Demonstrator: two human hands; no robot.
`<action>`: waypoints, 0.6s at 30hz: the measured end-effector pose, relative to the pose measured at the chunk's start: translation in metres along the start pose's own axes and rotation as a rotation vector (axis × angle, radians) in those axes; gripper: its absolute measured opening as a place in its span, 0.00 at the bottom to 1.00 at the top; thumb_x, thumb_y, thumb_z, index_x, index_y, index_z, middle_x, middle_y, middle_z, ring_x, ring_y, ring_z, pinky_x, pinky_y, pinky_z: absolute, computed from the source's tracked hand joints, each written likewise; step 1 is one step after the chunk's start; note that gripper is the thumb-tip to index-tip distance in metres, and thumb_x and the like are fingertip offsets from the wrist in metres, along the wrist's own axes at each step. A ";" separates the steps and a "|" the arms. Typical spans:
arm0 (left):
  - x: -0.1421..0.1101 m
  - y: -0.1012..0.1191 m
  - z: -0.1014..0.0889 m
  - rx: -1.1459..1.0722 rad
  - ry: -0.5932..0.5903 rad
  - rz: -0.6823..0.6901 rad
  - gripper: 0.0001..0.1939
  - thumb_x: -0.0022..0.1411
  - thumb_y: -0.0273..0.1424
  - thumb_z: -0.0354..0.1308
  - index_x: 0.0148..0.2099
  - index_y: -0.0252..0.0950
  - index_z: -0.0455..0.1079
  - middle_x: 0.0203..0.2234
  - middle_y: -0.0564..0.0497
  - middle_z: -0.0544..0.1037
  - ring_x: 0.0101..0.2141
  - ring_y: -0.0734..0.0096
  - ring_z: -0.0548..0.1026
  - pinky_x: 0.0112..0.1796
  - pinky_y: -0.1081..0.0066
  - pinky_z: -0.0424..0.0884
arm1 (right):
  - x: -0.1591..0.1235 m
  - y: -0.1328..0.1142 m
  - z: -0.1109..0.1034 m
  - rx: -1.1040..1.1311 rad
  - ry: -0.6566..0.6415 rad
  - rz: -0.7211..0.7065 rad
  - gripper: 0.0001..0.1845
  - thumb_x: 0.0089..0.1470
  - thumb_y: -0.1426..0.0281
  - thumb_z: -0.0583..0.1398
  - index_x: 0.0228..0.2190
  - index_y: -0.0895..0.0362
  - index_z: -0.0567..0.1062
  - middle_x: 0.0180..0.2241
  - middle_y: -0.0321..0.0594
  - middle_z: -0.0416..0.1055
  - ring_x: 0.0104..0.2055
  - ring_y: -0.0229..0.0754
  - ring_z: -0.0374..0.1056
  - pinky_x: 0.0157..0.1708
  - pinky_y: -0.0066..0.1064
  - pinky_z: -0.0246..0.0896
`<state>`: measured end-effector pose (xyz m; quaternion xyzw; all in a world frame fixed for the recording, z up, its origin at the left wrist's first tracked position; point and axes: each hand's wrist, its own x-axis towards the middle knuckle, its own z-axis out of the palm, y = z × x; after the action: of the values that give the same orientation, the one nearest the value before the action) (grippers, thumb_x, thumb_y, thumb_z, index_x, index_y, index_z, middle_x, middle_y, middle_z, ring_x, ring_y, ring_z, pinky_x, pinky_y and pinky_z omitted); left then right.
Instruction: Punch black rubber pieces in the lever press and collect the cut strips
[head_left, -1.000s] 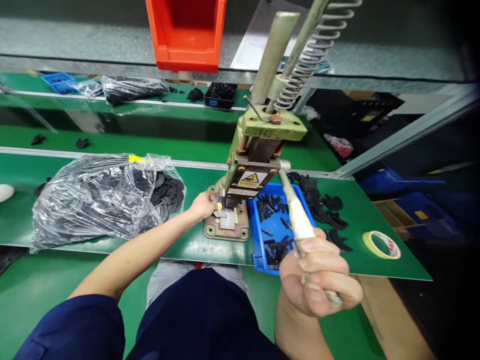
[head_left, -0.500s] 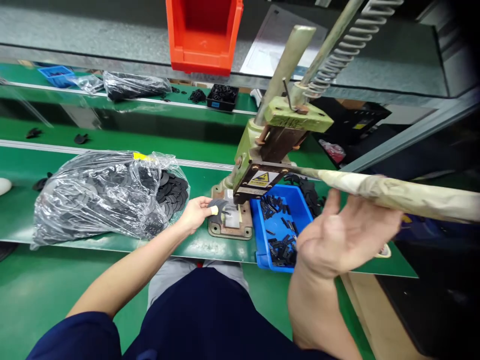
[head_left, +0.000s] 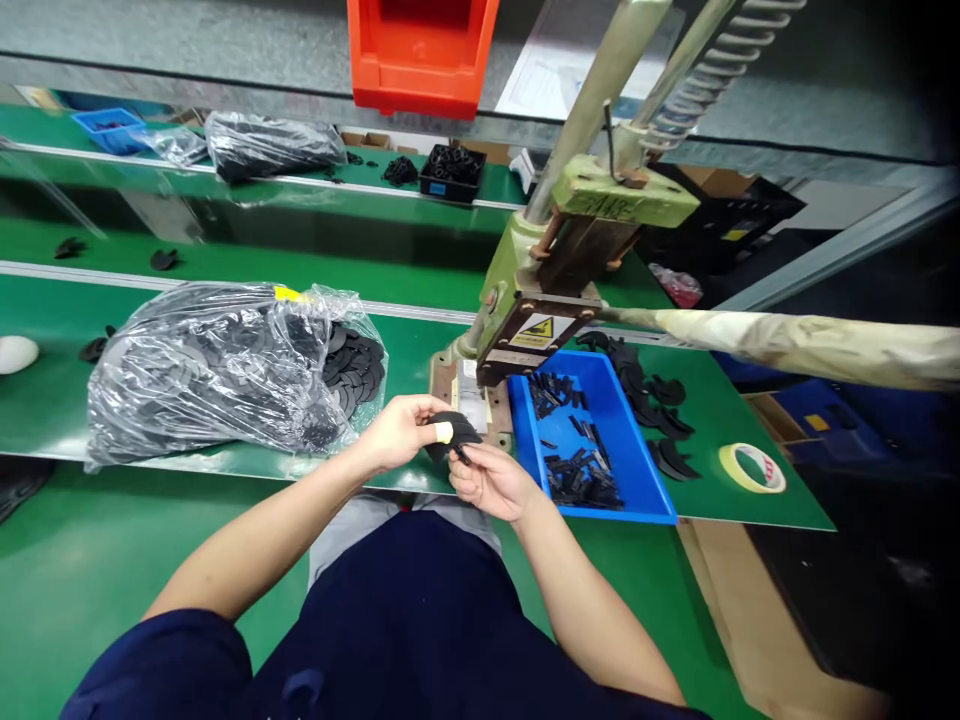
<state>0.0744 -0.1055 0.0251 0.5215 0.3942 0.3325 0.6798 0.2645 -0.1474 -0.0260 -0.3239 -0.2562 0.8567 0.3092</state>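
Note:
My left hand, with a yellow cot on one fingertip, pinches a flat black part just in front of the green hand press. My right hand meets it from below and pinches the same part's near edge. Both hands hover over the table's front edge, left of the blue tray of small black strips. The press lever sticks out to the right, untouched. The press base plate lies behind my hands.
A clear bag of black disc parts lies at the left. Loose black curved pieces and a tape roll sit right of the tray. An orange bin hangs above. A black box and more bags sit on the far bench.
My right hand let go of the press lever, which swung up to level, and came down to the part. My left hand drew the black part out from under the press toward me.

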 end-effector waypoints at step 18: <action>0.006 0.020 0.013 0.631 -0.083 0.129 0.12 0.49 0.22 0.59 0.34 0.36 0.82 0.25 0.53 0.81 0.27 0.70 0.75 0.27 0.77 0.65 | -0.004 0.040 -0.020 0.221 -0.111 0.015 0.11 0.60 0.63 0.60 0.37 0.60 0.72 0.27 0.30 0.67 0.23 0.27 0.61 0.22 0.22 0.61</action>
<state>0.0877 -0.1018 0.0451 0.7437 0.4156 0.2148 0.4776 0.2669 -0.1726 -0.0626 -0.2417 -0.1746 0.8986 0.3218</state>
